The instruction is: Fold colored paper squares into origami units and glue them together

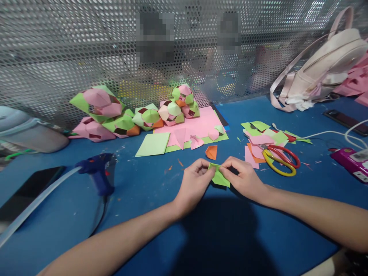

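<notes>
A small piece of folded green paper is pinched between both hands just above the blue table. My left hand is closed on its left edge, thumb and fingertips pressed together. On the upper right side, my right hand grips the same paper between thumb and fingers. Just beyond the hands lies a folded orange paper piece. Behind that are a pink folded piece and a stack of light green paper squares, by a large pink sheet.
Scissors with red and yellow handles lie on paper scraps at right. A blue glue gun and a dark phone are at left. Several folded paper balls line the perforated metal screen. A purple power strip sits far right.
</notes>
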